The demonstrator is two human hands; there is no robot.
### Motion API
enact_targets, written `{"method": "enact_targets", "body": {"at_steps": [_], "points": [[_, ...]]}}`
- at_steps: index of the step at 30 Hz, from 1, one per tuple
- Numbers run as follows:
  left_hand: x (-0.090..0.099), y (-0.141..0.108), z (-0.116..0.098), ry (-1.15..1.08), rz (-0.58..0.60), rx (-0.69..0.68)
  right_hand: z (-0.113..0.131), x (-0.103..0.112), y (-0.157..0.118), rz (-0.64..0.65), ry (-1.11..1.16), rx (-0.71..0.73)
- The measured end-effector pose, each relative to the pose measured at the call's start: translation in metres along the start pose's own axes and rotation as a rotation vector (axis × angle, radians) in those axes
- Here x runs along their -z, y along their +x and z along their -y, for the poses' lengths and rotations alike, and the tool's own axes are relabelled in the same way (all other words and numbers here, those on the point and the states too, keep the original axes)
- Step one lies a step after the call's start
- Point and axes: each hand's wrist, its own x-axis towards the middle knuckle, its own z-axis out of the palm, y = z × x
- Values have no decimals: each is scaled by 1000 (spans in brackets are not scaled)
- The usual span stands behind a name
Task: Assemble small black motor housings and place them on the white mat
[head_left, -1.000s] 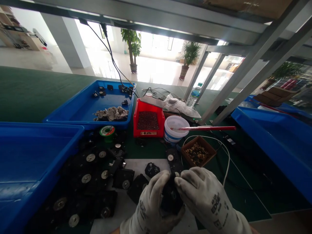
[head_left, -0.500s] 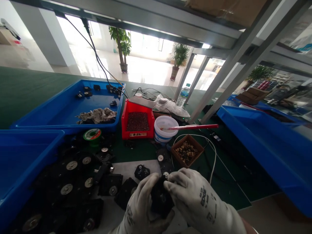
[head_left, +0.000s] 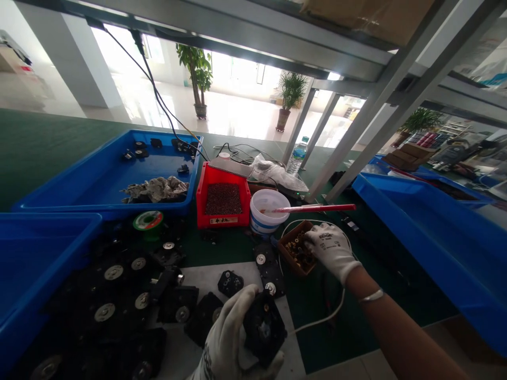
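My left hand (head_left: 232,338), in a white work glove, is closed around a black plastic housing (head_left: 264,327) with a small brass-coloured piece in its top. My right hand (head_left: 328,245), gloved the same way, reaches into a small brown box (head_left: 295,264) of brass-coloured rings (head_left: 295,245). Its fingertips are down among the rings, and whether they pinch one is hidden. Beyond the left hand, a smaller black part (head_left: 230,283) lies on a pale board (head_left: 198,274). Between the hands is a black part with silver discs (head_left: 269,269).
Many black housings with silver discs (head_left: 114,272) crowd the left side, beside a solder spool (head_left: 148,220). Blue trays (head_left: 79,198) flank the bench. A red bin (head_left: 202,208) of dark granules and a white tub (head_left: 265,224) with a red-handled brush (head_left: 320,208) stand behind.
My right hand has left the black housing and moved right and away from me into the box of rings. My left hand still holds the housing, now with its top exposed.
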Motion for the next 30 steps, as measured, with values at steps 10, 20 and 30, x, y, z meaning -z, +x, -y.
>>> {"method": "enact_targets", "body": {"at_steps": [10,20,30], "points": [[1,5,-10,-4,-26,48,-4,-5,-3,-116,61,-39],[-3,9,-16,28,-94,98,56,4,-107,-475,874,316],[-3,11,-19,47,-84,67,88,17,-120,-661,755,533]]}}
